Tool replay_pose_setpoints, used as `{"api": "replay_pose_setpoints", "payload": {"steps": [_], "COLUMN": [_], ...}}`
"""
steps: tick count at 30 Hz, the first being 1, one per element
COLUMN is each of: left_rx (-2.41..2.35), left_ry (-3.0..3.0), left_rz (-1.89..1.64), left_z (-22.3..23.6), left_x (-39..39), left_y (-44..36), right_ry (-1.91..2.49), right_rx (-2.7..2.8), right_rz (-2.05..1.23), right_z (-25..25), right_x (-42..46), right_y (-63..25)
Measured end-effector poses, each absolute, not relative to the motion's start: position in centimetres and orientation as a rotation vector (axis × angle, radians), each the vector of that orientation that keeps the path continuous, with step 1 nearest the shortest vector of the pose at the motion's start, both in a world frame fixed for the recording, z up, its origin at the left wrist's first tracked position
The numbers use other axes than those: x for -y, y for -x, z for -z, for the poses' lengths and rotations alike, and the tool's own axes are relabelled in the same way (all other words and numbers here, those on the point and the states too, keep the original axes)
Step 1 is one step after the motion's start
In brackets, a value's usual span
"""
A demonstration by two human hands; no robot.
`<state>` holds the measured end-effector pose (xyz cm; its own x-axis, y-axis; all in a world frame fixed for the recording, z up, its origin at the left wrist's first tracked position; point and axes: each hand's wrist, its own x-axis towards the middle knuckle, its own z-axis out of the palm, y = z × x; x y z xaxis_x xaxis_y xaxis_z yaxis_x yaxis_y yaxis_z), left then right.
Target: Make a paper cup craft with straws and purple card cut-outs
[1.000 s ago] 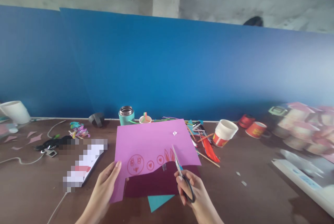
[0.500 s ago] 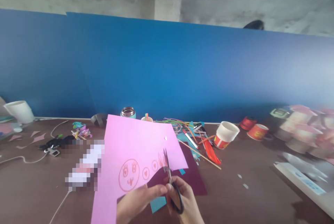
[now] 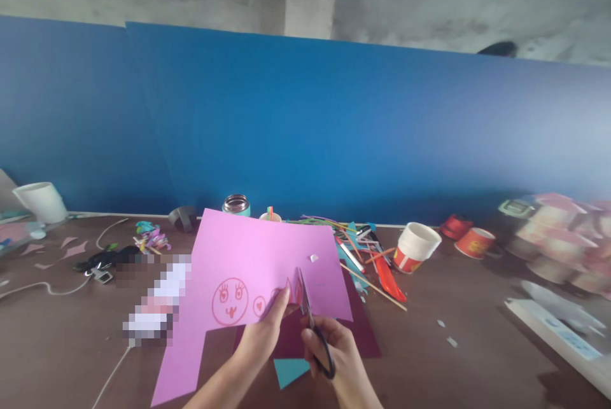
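A sheet of pink paper (image 3: 258, 243) is held up over the table, with a face in a circle, small circles with hearts and pointed ear-like shapes drawn in red. My left hand (image 3: 270, 320) pinches its lower edge, the thumb on top beside the pointed shapes. In my right hand (image 3: 331, 348) are black-handled scissors (image 3: 324, 352), their blades pointing away from me at the paper, just right of the pointed shapes. Beneath lie a dark maroon sheet (image 3: 360, 332) and a piece of teal paper (image 3: 290, 371). A small white scrap (image 3: 314, 258) rests on the pink sheet.
Behind the paper stand an open flask (image 3: 236, 205) and a pile of markers, sticks and scraps (image 3: 363, 243). White-and-red paper cups (image 3: 415, 247) are to the right, near a white tray (image 3: 563, 345). A blurred-out object (image 3: 157, 301) with a cable lies left. A blue partition (image 3: 305, 123) rises behind.
My left hand has moved from near the scissors, up and left, onto the paper's lower edge by the pointed drawings. The sheet has shifted and its lower edge looks flatter. The scissors stay at the paper.
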<state>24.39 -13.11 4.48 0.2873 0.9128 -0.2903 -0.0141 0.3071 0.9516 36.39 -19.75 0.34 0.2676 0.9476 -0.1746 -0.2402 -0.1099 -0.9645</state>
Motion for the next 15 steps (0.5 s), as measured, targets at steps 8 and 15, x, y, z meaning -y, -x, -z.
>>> {"api": "replay_pose_setpoints", "payload": {"steps": [8, 15], "left_rx": [-0.956, -0.798], "left_ry": [-1.022, -0.927], "left_rz": [-0.891, -0.887], "left_z": [-3.3, -4.3], "left_x": [12.2, 11.7], "left_y": [-24.1, -24.4], "right_ry": [1.260, 1.129], "right_rx": [0.754, 0.841], "right_rz": [-1.213, -1.228], "right_z": [0.2, -0.3], "right_x": [20.1, 20.8], "right_y": [-37.5, -38.5]}}
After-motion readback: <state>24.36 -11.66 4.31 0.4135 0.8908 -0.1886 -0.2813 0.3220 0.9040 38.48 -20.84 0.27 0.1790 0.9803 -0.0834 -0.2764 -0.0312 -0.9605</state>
